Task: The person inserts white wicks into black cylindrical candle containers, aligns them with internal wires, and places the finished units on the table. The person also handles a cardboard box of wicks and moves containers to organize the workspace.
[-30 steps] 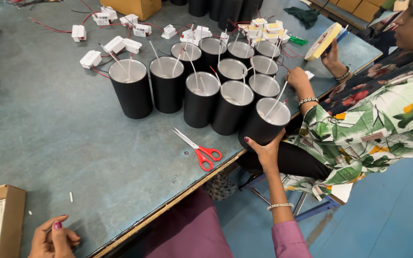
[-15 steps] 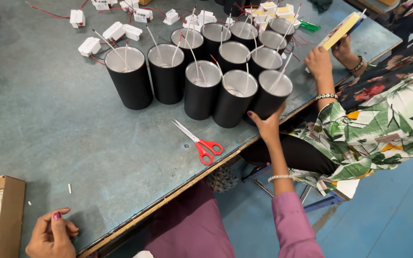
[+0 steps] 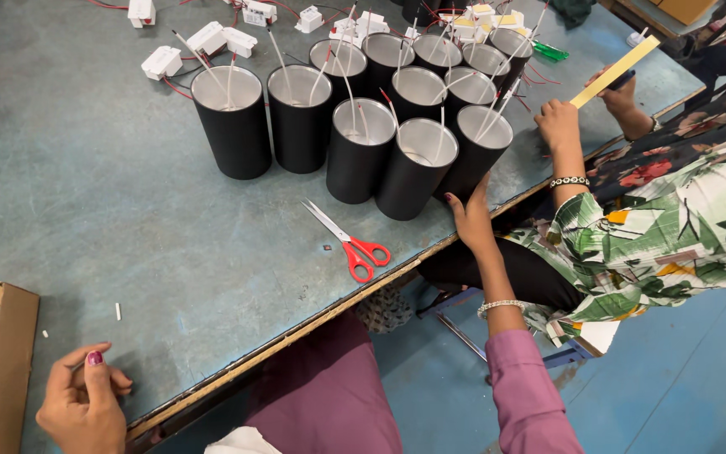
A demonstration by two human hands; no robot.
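My right hand (image 3: 470, 217) reaches across the table edge, its fingers flat against the side of the nearest black cylinder (image 3: 474, 154) in a cluster of several open-topped black cylinders (image 3: 361, 150) with white wires sticking out. Just left of that hand lie red-handled scissors (image 3: 353, 245) on the blue-grey table (image 3: 111, 219). At the near left edge my left hand (image 3: 84, 405) rests on the table with its fingers curled and nothing in it, beside a cardboard box (image 3: 3, 370) of thin white sticks.
A co-worker in a leaf-print top sits at the right, one hand (image 3: 558, 124) near the cylinders and a yellow strip (image 3: 615, 71) held up. Small white connector blocks (image 3: 208, 39) with red wires lie at the back. A tiny white scrap (image 3: 118, 311) lies near the box.
My right hand stays against the rightmost cylinder while the view has tilted down. The co-worker's hands have shifted along the table's right edge. My left hand has barely moved.
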